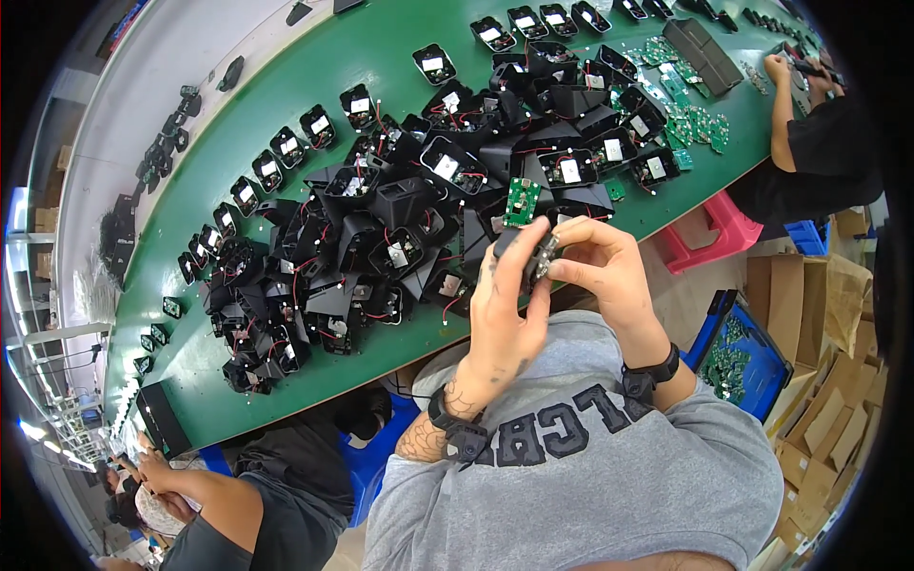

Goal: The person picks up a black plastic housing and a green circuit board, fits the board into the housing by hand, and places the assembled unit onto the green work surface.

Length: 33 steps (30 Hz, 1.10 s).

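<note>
Close in front of my chest, my left hand (505,309) grips a black plastic housing (506,242), mostly hidden by its fingers. My right hand (609,276) meets it from the right, thumb and forefinger pinching the edge of a small circuit board (545,261) that is against the housing. Whether the board is fixed into the housing I cannot tell. Just past my fingertips is a green circuit board (523,200), at the near side of a large heap of black housings (357,233) with red wires and white labels.
Upright open housings (288,147) line the far side of the green table (381,57). Loose green boards (700,128) lie at the right beside a dark grey block (703,57). Co-workers sit at both sides. A blue bin (776,376) of boards and cardboard boxes (828,438) stand at lower right.
</note>
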Available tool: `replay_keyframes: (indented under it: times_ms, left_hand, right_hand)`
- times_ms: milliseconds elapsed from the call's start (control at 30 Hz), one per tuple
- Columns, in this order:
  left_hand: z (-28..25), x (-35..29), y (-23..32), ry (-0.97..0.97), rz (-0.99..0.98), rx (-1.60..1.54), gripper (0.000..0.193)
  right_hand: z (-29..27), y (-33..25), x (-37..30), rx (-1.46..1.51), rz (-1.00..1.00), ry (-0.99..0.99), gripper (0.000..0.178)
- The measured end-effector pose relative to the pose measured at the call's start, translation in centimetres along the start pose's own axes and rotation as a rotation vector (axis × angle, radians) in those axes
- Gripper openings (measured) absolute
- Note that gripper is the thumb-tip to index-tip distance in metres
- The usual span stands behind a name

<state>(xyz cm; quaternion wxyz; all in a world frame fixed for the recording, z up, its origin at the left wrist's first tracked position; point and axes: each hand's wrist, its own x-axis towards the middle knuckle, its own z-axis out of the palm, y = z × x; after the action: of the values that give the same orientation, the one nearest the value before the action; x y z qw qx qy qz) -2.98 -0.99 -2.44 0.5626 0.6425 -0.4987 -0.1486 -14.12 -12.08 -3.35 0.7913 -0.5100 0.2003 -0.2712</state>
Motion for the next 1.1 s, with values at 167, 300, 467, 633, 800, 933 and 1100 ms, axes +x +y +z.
replay_keyframes:
  times_ms: [167, 300, 467, 633, 800, 933, 1100]
  left_hand:
    - [-1.5, 1.3, -0.6, -0.166, -0.306, -0.496, 0.070]
    - [-3.5, 1.8, 0.5, -0.309, -0.516, -0.790, 0.061]
    - [-1.7, 0.9, -0.7, -0.159, -0.351, -0.440, 0.042]
    - [-1.3, 1.0, 0.0, -0.078, -0.404, -0.516, 0.048]
    - [-1.0, 0.7, 0.1, -0.104, -0.389, -0.839, 0.059]
    - [-0.3, 0.3, 0.2, -0.100, -0.395, -0.715, 0.063]
    - [-0.2, 0.0, 0.1, -0.095, -0.452, -0.868, 0.059]
  right_hand:
    - [0.0, -1.1, 0.4, -0.150, -0.035, 0.065, 0.014]
    - [-1.3, -0.7, 0.7, -0.047, 0.082, 0.008, 0.010]
    - [-0.8, -1.2, 0.6, 0.132, 0.189, -0.002, 0.011]
    - [1.0, -2.1, 0.1, -0.135, 0.106, 0.078, 0.020]
    - [1.5, -2.1, 0.2, -0.287, -0.045, 0.221, 0.022]
    - [1.7, -2.7, 0.3, -0.331, -0.047, 0.221, 0.021]
    - [1.4, -3.1, 0.5, -0.778, -0.140, 0.100, 0.033]
